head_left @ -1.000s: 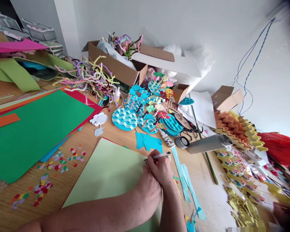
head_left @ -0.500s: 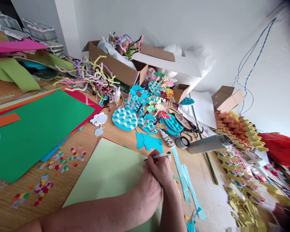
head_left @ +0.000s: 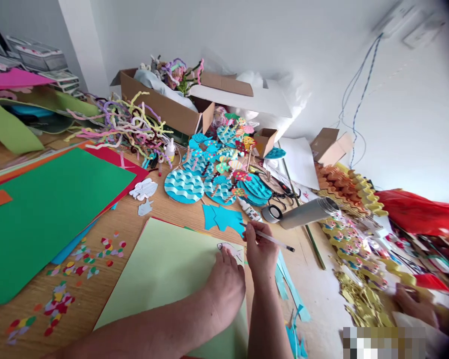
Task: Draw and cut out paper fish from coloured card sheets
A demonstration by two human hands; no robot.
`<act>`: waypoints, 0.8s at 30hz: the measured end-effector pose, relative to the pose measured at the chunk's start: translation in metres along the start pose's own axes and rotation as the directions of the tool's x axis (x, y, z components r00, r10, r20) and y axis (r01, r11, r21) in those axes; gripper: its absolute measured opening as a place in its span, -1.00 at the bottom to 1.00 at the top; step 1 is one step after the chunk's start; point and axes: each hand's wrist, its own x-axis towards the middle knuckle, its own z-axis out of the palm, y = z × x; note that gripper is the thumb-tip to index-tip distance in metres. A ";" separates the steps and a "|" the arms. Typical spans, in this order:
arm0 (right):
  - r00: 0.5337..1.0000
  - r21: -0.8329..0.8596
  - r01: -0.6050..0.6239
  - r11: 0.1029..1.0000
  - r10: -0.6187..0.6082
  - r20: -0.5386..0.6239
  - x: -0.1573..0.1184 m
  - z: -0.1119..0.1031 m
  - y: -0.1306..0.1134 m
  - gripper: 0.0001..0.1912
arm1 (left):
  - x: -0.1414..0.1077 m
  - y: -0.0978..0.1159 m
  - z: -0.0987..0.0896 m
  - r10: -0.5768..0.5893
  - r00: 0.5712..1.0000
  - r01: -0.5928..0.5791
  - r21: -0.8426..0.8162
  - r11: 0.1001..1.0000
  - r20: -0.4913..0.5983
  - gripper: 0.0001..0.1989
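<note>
L hand [head_left: 227,286] isn't clenched: fingers flat on fish cutout [head_left: 229,246], at far R corner of pale-green sheet [head_left: 160,264]. R hand [head_left: 262,252] grips pen [head_left: 274,240], tip apparently clear of sheet, just past that corner. Prob. best: press fish firmly, fingertips inside edge; nib snug vs. rim, light & slow, esp. nr tail.

The right hand [head_left: 261,249], holding a pen [head_left: 272,239], has lifted away from the left hand [head_left: 228,286]; a paper fish [head_left: 234,250] now shows at the left fingers [head_left: 226,256]. Another person's hand [head_left: 415,302] has appeared at lower right.
</note>
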 end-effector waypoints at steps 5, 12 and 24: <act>0.995 -0.033 0.086 0.996 -0.084 0.048 0.010 -0.021 -0.015 -0.75 | 0.003 -0.011 -0.020 0.058 0.982 -0.051 -0.043 0.998 0.177 -0.58; 0.871 -0.449 0.428 0.784 -0.227 0.436 -0.010 -0.079 -0.036 -0.73 | 0.006 -0.028 -0.054 0.133 0.953 -0.108 -0.107 0.988 0.272 -0.68; 0.860 -0.639 0.367 0.676 0.017 0.511 -0.098 -0.067 0.017 -0.49 | 0.007 -0.030 -0.054 0.147 0.951 -0.116 -0.127 0.985 0.272 -0.61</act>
